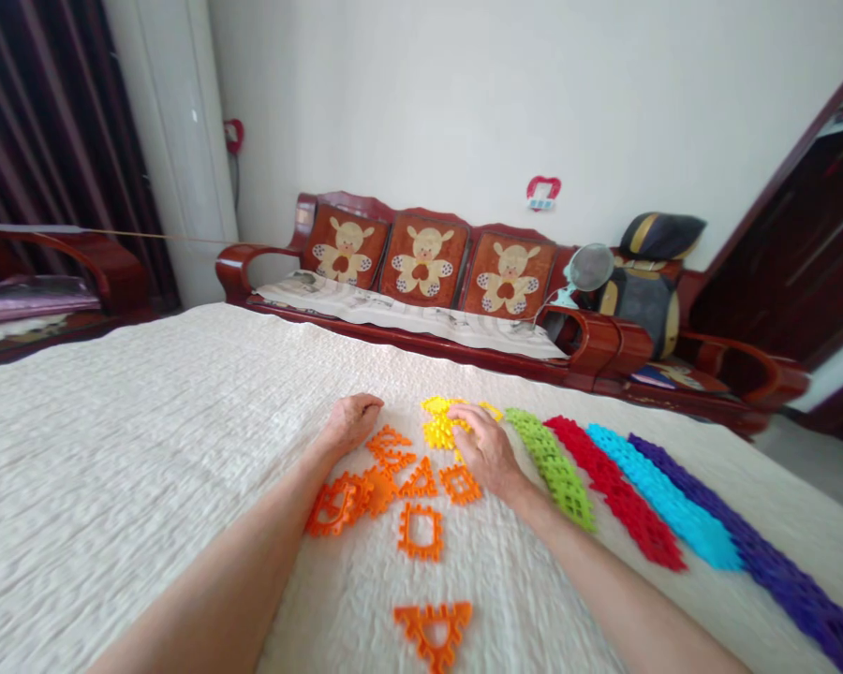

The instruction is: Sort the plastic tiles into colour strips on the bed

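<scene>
Pieces point(438, 433): knobbly, yellow | right grip point(490, 453): parted over them | left grip point(353, 421): curled, contents unclear

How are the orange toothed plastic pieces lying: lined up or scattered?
Scattered: several orange pieces overlap near the left hand; one orange triangle lies apart, closest to the camera.

From the person's head, the one camera looks forward and down past the left hand point(353, 420) and right hand point(490, 453) (the forearms point(243, 552) enter from the bottom edge) across the near quilted cover point(147, 421) to the farther wooden sofa point(421, 339) and pale wall point(393, 94).
</scene>
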Action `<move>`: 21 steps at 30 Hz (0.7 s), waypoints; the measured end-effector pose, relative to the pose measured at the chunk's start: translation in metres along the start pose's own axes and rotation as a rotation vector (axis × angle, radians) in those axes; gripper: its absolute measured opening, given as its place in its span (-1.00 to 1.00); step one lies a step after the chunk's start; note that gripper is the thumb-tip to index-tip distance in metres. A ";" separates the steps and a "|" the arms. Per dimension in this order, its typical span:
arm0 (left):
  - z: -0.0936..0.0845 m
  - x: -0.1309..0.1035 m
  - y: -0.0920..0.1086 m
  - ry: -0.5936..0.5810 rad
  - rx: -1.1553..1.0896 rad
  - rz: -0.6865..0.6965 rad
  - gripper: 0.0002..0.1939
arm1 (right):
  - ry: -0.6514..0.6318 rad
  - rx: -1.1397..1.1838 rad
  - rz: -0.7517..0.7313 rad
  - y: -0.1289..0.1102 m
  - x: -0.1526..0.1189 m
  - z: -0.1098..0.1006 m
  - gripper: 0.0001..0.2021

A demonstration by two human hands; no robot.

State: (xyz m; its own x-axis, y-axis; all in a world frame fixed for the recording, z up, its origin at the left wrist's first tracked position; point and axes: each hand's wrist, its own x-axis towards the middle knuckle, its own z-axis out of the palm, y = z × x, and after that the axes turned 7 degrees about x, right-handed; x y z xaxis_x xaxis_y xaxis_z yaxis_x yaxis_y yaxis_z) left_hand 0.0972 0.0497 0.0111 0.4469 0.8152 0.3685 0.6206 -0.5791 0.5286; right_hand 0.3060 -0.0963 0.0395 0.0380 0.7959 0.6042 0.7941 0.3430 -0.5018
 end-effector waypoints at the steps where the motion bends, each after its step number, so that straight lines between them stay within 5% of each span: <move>1: 0.000 0.000 0.000 -0.004 -0.018 -0.018 -0.69 | -0.062 0.049 -0.009 -0.011 -0.011 -0.001 -0.76; 8: 0.001 0.005 -0.011 0.006 -0.362 -0.161 -0.69 | -0.176 0.071 0.126 -0.047 -0.065 -0.007 -0.74; 14: -0.001 0.006 -0.009 0.032 -0.514 -0.225 -0.69 | -0.347 0.291 0.053 -0.071 -0.062 0.003 -0.70; 21: -0.005 0.003 -0.006 0.010 -0.510 -0.230 -0.69 | -0.405 0.252 -0.007 -0.075 -0.049 0.002 -0.66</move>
State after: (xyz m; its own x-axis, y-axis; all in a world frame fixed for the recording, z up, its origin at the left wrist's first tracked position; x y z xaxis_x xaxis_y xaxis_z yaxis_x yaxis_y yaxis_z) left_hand 0.0919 0.0555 0.0128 0.3290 0.9216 0.2062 0.3101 -0.3116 0.8982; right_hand 0.2430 -0.1605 0.0464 -0.2457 0.9066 0.3432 0.6199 0.4191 -0.6633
